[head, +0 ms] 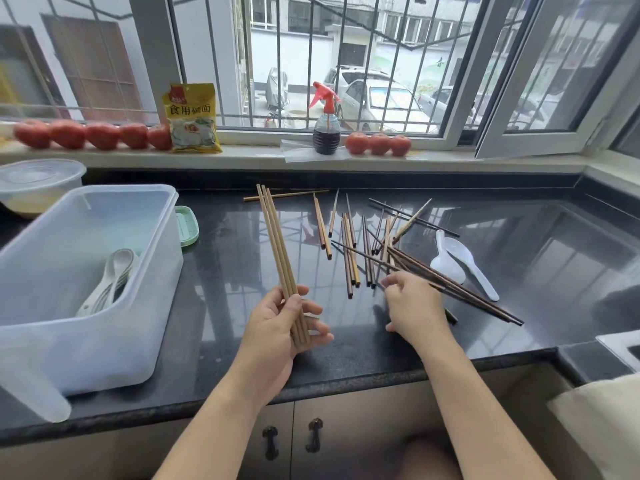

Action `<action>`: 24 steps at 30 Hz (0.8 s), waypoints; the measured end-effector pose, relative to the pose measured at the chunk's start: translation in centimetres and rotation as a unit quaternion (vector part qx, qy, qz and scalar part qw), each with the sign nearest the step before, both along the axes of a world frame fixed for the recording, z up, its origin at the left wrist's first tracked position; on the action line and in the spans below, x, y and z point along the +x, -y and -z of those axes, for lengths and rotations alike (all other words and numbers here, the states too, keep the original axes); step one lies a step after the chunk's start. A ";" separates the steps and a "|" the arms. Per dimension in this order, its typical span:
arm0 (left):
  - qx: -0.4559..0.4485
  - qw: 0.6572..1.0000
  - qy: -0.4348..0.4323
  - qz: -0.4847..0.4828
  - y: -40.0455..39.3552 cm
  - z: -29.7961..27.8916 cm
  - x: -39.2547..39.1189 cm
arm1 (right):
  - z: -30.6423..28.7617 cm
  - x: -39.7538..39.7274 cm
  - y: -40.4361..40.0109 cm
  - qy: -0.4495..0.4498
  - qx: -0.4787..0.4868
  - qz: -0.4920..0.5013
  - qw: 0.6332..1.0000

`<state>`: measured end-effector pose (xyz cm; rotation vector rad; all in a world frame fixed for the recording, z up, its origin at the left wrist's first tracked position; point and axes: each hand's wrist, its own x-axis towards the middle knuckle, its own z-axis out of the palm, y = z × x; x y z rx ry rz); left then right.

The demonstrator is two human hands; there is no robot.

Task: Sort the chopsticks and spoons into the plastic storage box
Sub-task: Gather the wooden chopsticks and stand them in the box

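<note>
Head view: right hand (414, 308) hides its fingertips among scattered chopsticks (353, 251).

A black counter (221, 271) fills the middle. On the sill at 12 o'clock stands a spray bottle (326, 128) with a red trigger and dark liquid, three tomatoes (379, 144) just beside it toward 1 o'clock. At 11 o'clock a yellow packet (192, 118) leans against the window frame, five tomatoes (93, 134) in a row beyond it. At 10 o'clock sits a lidded tub (33, 183). A green tray (187, 226) shows near 10 o'clock. Cabinet handles (292, 438) hang at 6 o'clock.
</note>
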<state>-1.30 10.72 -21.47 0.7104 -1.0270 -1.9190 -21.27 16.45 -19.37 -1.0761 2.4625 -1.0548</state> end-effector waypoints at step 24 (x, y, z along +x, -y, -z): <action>0.001 0.998 -0.010 -0.065 0.0 0.3 -0.4 | 1.7 9.9 -0.2 0.178 -0.225 -0.121 0.950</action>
